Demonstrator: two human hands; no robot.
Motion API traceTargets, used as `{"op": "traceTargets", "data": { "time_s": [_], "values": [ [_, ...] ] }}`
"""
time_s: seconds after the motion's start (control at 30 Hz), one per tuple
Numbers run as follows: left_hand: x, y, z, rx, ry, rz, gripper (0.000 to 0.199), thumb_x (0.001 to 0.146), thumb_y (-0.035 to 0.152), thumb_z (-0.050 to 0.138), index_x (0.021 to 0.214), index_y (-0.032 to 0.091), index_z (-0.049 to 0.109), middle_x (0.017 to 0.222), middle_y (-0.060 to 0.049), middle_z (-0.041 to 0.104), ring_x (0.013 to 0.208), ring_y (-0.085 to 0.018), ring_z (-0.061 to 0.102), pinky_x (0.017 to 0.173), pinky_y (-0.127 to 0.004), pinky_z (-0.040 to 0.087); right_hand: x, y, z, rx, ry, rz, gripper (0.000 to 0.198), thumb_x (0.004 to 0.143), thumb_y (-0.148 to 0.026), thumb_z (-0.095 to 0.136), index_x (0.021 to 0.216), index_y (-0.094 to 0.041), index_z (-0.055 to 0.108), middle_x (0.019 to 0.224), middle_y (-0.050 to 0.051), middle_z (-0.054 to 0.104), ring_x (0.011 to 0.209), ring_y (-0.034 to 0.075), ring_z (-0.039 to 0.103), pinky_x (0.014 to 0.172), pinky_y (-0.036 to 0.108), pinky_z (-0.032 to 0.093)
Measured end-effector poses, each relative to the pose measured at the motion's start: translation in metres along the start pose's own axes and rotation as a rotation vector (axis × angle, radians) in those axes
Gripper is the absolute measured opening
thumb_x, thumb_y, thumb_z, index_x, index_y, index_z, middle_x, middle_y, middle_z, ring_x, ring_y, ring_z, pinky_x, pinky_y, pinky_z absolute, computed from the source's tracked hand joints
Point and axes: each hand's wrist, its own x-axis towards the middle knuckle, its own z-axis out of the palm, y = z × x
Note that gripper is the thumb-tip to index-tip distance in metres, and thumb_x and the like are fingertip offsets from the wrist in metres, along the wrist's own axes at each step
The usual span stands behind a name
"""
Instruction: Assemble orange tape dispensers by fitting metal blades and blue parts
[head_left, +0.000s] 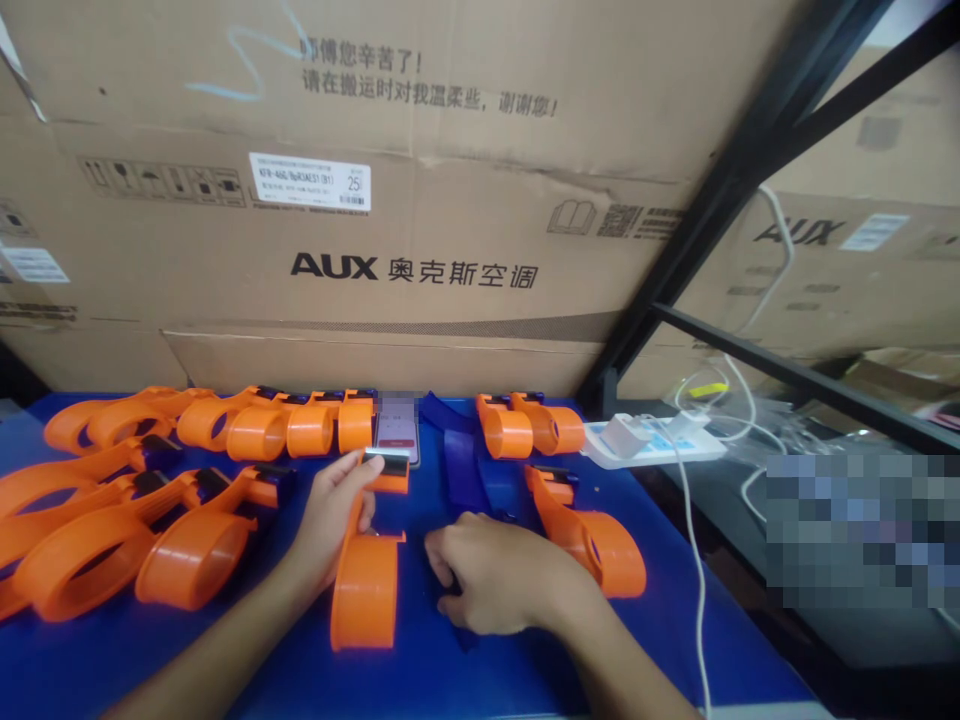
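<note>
My left hand [334, 510] is closed around the neck of an orange plastic tape dispenser [365, 595]. A dark strip crosses the dispenser's upper end, and its round loop hangs toward me. To the right of it, my right hand [499, 572] is low over the table with its fingers curled together. A dark blue piece [466, 638] shows beneath those fingers; what they hold, if anything, is hidden. Beyond my right hand lie blue flat pieces [461, 465], hard to make out against the blue surface. Another orange dispenser [619, 555] lies just right of this hand.
Several orange dispensers [199, 565] lie left on the blue table [292, 680], with more along the back. A phone [397, 425] lies behind my left hand. At the right edge sits a white power strip [652, 442] with a cable. Large cardboard boxes [420, 200] stand behind.
</note>
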Motion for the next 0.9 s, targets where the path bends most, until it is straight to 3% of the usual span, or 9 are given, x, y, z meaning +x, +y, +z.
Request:
{"op": "traceTargets", "data": {
  "time_s": [0.13,0.23,0.33,0.47,0.57,0.67,0.77,0.9],
  "values": [
    [0.000,0.002,-0.001,0.011,-0.003,0.033,0.037,0.077,0.051,0.076,0.079,0.021,0.056,0.041,0.007,0.045,0.036,-0.008,0.034,0.040,-0.019,0.029,0.011,-0.001,0.002,-0.004,0.124,-0.043,0.005,0.083,-0.017,0.067,0.086,-0.020,0.066,0.080,0.004,0.070,0.071,0.019,0.064,0.052,0.026,0.028],
    [-0.001,0.003,0.000,-0.002,0.006,0.021,0.037,0.077,0.051,0.077,0.077,0.021,0.056,0.040,0.007,0.046,0.035,-0.007,0.033,0.040,-0.019,0.029,0.006,0.002,-0.005,0.041,0.185,-0.038,0.003,0.088,-0.024,0.067,0.090,-0.021,0.066,0.081,0.004,0.069,0.073,0.019,0.064,0.055,0.026,0.030],
    [-0.001,0.003,0.000,-0.034,0.004,0.002,0.037,0.075,0.052,0.077,0.079,0.020,0.058,0.040,0.007,0.045,0.034,-0.008,0.032,0.039,-0.019,0.031,-0.009,0.002,-0.013,0.130,0.078,-0.058,0.025,0.078,-0.040,0.081,0.093,-0.024,0.067,0.076,0.000,0.066,0.076,0.019,0.062,0.058,0.025,0.034],
    [-0.001,0.004,-0.001,-0.056,0.000,-0.025,0.038,0.074,0.053,0.078,0.079,0.022,0.057,0.040,0.008,0.045,0.034,-0.009,0.032,0.039,-0.022,0.036,-0.022,-0.010,-0.006,0.065,-0.112,-0.131,0.051,0.060,-0.041,0.092,0.103,-0.028,0.068,0.073,-0.004,0.063,0.069,0.019,0.060,0.055,0.025,0.032],
    [-0.003,0.004,-0.001,-0.065,-0.004,-0.038,0.038,0.076,0.053,0.078,0.079,0.022,0.055,0.041,0.008,0.045,0.035,-0.009,0.032,0.040,-0.022,0.036,-0.017,-0.018,0.007,-0.046,-0.147,-0.165,0.051,0.058,-0.038,0.093,0.101,-0.023,0.070,0.080,0.001,0.068,0.069,0.021,0.061,0.055,0.026,0.033],
    [-0.004,0.003,-0.001,-0.041,-0.006,-0.010,0.038,0.077,0.053,0.077,0.081,0.022,0.055,0.041,0.008,0.045,0.036,-0.009,0.032,0.041,-0.021,0.034,-0.009,-0.018,0.016,-0.053,-0.152,-0.165,0.035,0.065,-0.036,0.089,0.093,-0.023,0.071,0.076,0.001,0.069,0.069,0.021,0.062,0.054,0.027,0.033],
    [-0.003,0.003,-0.002,-0.006,0.005,0.004,0.039,0.078,0.054,0.076,0.081,0.021,0.055,0.041,0.008,0.045,0.036,-0.008,0.033,0.041,-0.021,0.030,-0.004,-0.012,0.015,0.013,-0.086,-0.215,0.020,0.073,-0.027,0.085,0.086,-0.025,0.070,0.071,-0.002,0.067,0.070,0.019,0.063,0.052,0.025,0.033],
    [0.000,0.005,-0.003,0.006,0.012,0.032,0.039,0.080,0.054,0.074,0.080,0.021,0.054,0.042,0.007,0.047,0.037,-0.008,0.036,0.043,-0.021,0.029,0.001,0.000,0.002,0.126,0.227,-0.133,0.013,0.087,-0.022,0.073,0.098,-0.027,0.069,0.079,-0.001,0.070,0.077,0.020,0.065,0.060,0.027,0.044]
  ]
}}
